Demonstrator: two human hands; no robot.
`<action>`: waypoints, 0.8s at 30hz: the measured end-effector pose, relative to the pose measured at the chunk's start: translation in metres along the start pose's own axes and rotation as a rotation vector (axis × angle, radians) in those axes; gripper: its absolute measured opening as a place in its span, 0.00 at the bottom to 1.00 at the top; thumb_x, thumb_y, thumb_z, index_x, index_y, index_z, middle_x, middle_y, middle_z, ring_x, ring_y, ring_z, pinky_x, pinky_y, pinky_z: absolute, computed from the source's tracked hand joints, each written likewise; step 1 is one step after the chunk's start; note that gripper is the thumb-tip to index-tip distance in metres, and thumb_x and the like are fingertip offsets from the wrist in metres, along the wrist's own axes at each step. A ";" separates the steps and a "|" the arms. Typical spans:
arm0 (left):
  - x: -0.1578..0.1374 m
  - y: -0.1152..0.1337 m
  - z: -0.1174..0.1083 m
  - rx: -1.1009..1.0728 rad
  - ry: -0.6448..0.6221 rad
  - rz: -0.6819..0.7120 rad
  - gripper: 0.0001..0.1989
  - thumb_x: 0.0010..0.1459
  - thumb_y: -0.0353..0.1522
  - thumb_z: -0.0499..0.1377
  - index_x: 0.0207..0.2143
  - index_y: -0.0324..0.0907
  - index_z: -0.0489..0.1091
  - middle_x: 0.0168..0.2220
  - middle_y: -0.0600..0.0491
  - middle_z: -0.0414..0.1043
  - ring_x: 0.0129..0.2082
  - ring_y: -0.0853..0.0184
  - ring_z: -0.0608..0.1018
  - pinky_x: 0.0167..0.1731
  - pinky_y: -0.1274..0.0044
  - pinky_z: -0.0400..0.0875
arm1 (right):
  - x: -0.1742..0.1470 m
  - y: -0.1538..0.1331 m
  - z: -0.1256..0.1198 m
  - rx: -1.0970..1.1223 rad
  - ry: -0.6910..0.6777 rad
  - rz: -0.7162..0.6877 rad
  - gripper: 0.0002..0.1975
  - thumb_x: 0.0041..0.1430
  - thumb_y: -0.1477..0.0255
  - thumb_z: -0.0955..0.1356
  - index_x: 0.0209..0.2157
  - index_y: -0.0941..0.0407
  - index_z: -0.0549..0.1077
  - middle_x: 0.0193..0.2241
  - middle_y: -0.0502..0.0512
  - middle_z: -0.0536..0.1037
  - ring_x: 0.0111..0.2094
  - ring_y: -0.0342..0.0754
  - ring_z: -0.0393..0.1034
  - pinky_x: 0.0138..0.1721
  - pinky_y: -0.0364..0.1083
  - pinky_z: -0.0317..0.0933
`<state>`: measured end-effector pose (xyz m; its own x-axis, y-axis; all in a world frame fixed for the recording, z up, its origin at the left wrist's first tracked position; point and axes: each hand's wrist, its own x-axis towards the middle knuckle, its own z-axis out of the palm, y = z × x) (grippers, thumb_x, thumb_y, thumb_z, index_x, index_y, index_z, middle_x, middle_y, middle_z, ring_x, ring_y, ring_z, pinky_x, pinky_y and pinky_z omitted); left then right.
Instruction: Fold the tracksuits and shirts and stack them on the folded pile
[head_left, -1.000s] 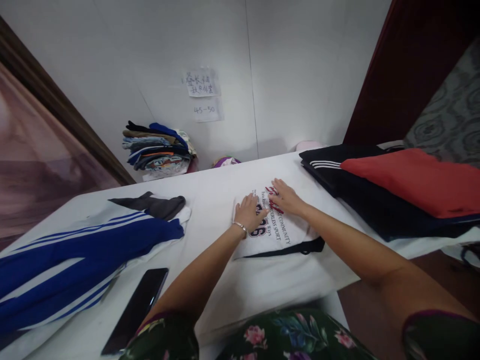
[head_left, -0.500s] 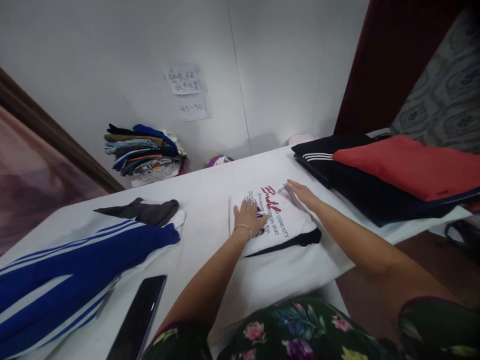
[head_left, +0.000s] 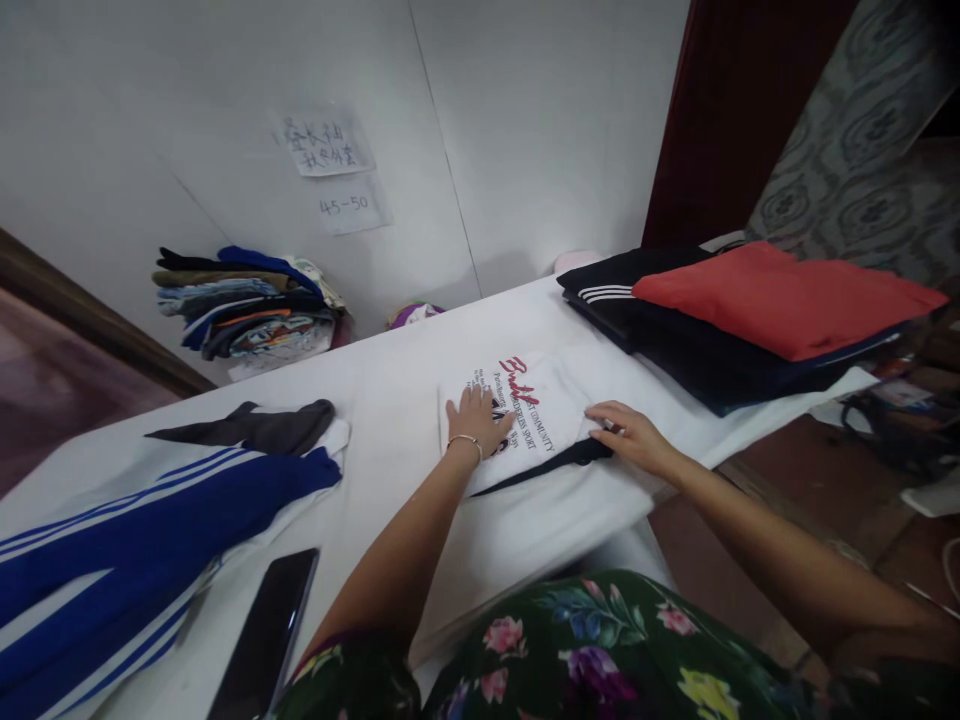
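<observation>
A folded white shirt (head_left: pixel 553 390) with red and black lettering lies on the white-covered table (head_left: pixel 390 420). A strip of black fabric (head_left: pixel 536 470) shows along its near edge. My left hand (head_left: pixel 480 420), with a bracelet at the wrist, rests flat on the print, fingers spread, hiding part of it. At the shirt's right near corner is my right hand (head_left: pixel 634 435), its thumb and fingers bent together at the white edge beside the black fabric.
Blue striped clothing (head_left: pixel 180 510) and a dark grey garment (head_left: pixel 277 428) lie at left, near a black phone (head_left: pixel 266 630). Dark folded clothes (head_left: pixel 637 320) with a red garment (head_left: pixel 780 300) on top sit at right. Beyond the table is a clothes stack (head_left: pixel 240 300); paper signs (head_left: pixel 330 145) hang on the wall.
My right hand has come nearer, from the shirt's far right side to its near right corner, and its fingers have bent. My left hand stays on the print. The view has shifted right.
</observation>
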<state>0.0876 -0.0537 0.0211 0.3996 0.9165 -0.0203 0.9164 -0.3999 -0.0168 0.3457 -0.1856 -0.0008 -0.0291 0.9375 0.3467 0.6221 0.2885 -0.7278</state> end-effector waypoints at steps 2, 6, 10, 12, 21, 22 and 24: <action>0.000 -0.001 0.000 -0.015 -0.004 -0.001 0.39 0.57 0.55 0.37 0.63 0.43 0.51 0.67 0.49 0.44 0.66 0.55 0.45 0.60 0.55 0.42 | 0.004 0.004 0.003 -0.048 -0.006 -0.016 0.13 0.57 0.65 0.65 0.42 0.52 0.74 0.41 0.56 0.74 0.42 0.50 0.69 0.41 0.49 0.65; 0.001 -0.005 -0.001 -0.048 -0.006 -0.008 0.38 0.57 0.55 0.38 0.63 0.45 0.51 0.67 0.50 0.43 0.66 0.55 0.45 0.60 0.57 0.43 | 0.004 0.009 0.002 -0.117 -0.050 -0.010 0.11 0.60 0.65 0.62 0.33 0.53 0.75 0.32 0.55 0.75 0.37 0.49 0.69 0.41 0.48 0.63; 0.000 -0.005 -0.002 -0.048 -0.020 -0.007 0.38 0.57 0.55 0.38 0.63 0.45 0.50 0.67 0.50 0.42 0.66 0.55 0.44 0.60 0.57 0.42 | 0.001 0.001 -0.006 -0.190 -0.113 0.003 0.12 0.60 0.66 0.60 0.33 0.53 0.74 0.32 0.55 0.75 0.38 0.49 0.68 0.41 0.48 0.63; 0.000 -0.004 -0.002 -0.042 -0.020 -0.015 0.38 0.57 0.55 0.39 0.64 0.44 0.50 0.67 0.50 0.42 0.66 0.55 0.44 0.60 0.57 0.42 | 0.002 -0.006 -0.010 -0.256 -0.136 -0.030 0.13 0.60 0.68 0.60 0.33 0.53 0.75 0.33 0.56 0.75 0.38 0.50 0.67 0.41 0.48 0.62; -0.002 -0.004 0.001 -0.036 -0.008 -0.002 0.40 0.56 0.56 0.37 0.64 0.43 0.50 0.67 0.49 0.42 0.66 0.56 0.45 0.60 0.56 0.42 | -0.006 0.000 -0.015 -0.448 -0.301 -0.090 0.15 0.62 0.72 0.58 0.30 0.52 0.75 0.32 0.54 0.75 0.38 0.48 0.67 0.38 0.46 0.61; -0.002 -0.004 0.000 -0.038 -0.007 0.000 0.40 0.56 0.56 0.37 0.64 0.43 0.50 0.67 0.49 0.42 0.66 0.56 0.44 0.60 0.55 0.41 | -0.006 0.000 -0.015 -0.462 -0.312 -0.094 0.15 0.62 0.72 0.58 0.31 0.52 0.75 0.31 0.54 0.75 0.38 0.49 0.67 0.38 0.46 0.62; -0.002 -0.004 0.000 -0.045 -0.008 0.000 0.40 0.56 0.56 0.36 0.64 0.43 0.50 0.67 0.49 0.41 0.66 0.56 0.44 0.60 0.56 0.41 | -0.002 -0.006 -0.017 -0.482 -0.306 -0.109 0.14 0.61 0.72 0.59 0.32 0.52 0.76 0.32 0.55 0.76 0.39 0.50 0.68 0.40 0.48 0.62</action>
<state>0.0826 -0.0541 0.0211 0.3997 0.9162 -0.0281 0.9165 -0.3990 0.0278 0.3553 -0.1927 0.0134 -0.2930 0.9417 0.1654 0.8870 0.3323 -0.3207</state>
